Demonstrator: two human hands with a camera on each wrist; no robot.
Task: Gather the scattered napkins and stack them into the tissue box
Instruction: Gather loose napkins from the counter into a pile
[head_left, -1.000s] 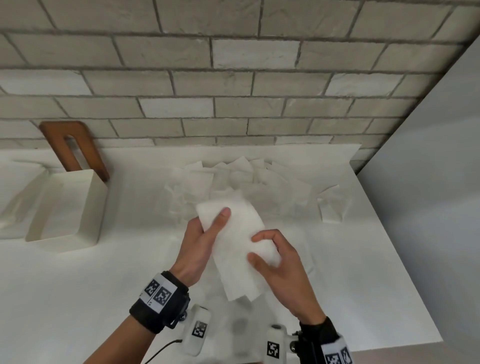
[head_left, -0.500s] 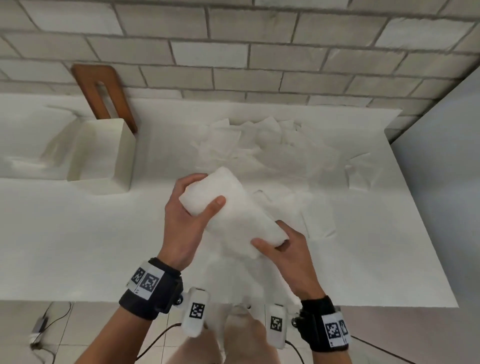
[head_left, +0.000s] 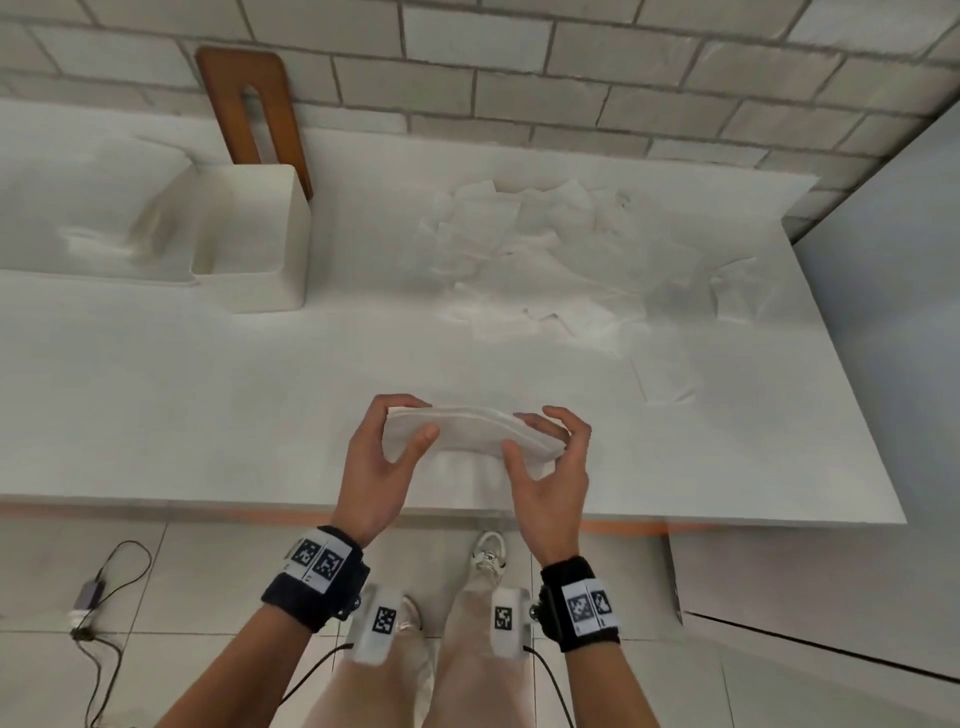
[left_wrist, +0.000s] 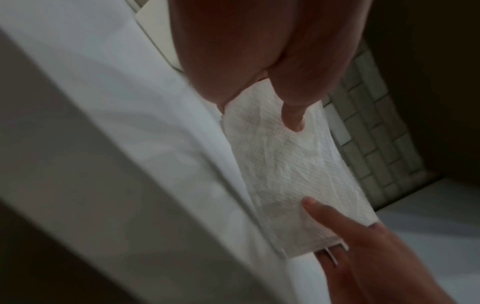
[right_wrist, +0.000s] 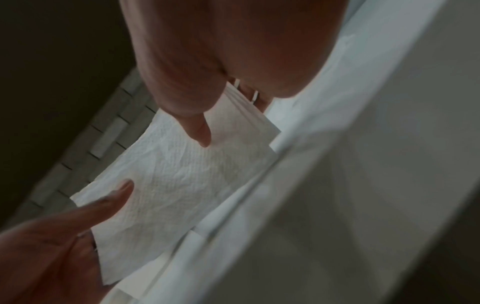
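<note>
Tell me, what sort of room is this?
Probably a kitchen or pantry corner: a white counter against a grey brick-tiled wall, a wooden board leaning on the wall, and a tiled floor below.

right hand (right_wrist: 221, 67) | thumb on top of napkin stack (right_wrist: 182, 179), fingers beneath its layered edge; left hand (right_wrist: 52, 236) | thumb lying on stack's far end; counter (right_wrist: 324, 185) | white, blurred, alongside; tiled wall (right_wrist: 103, 133) | behind
</note>
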